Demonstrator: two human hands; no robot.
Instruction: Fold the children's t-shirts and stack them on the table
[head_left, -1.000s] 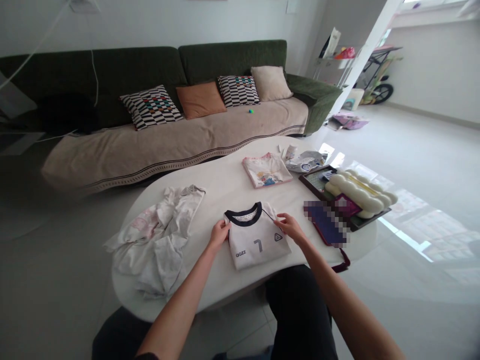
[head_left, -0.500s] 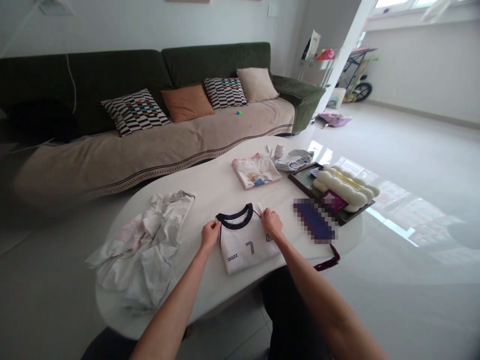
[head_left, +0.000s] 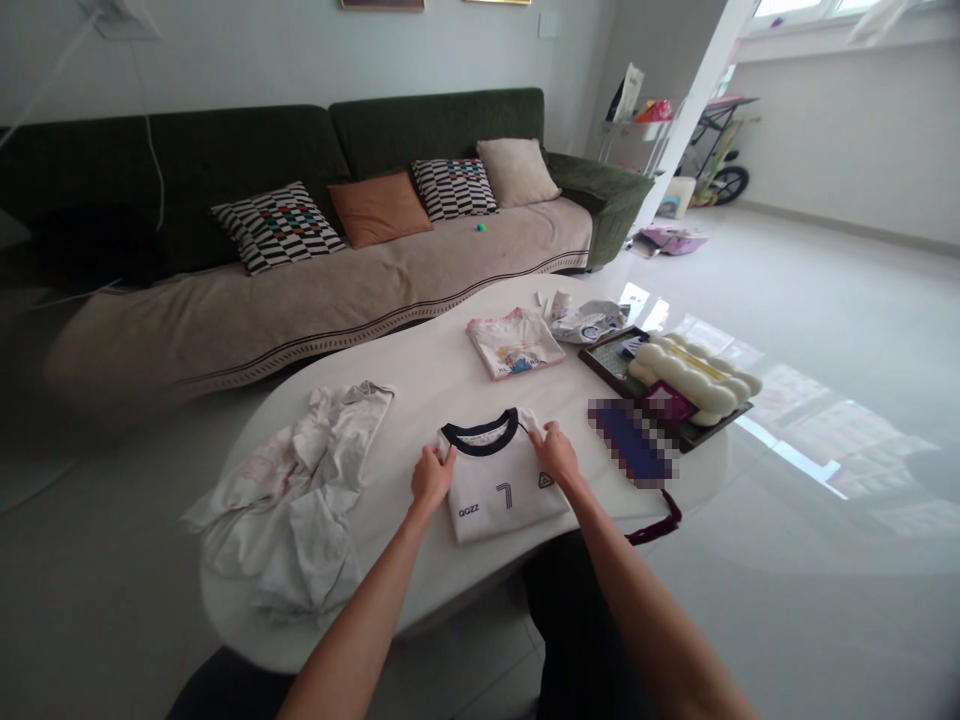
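A folded white jersey (head_left: 501,485) with a dark collar and a "7" on it lies on the white oval table (head_left: 420,385) in front of me. My left hand (head_left: 433,474) grips its left shoulder edge with curled fingers. My right hand (head_left: 555,452) pinches the right shoulder edge. A second folded shirt (head_left: 514,341) with a colourful print lies farther back on the table. A heap of crumpled light clothes (head_left: 296,490) sits to the left of the jersey.
A dark tray (head_left: 660,390) with a bumpy cream object and small items stands at the table's right end, a blurred dark item beside it. A green sofa (head_left: 322,215) with several cushions runs behind the table. My dark-clad legs are under the near edge.
My hands stay on the jersey's shoulders and have slid slightly toward me along its edges. The camera has shifted a little; nothing else on the table has moved.
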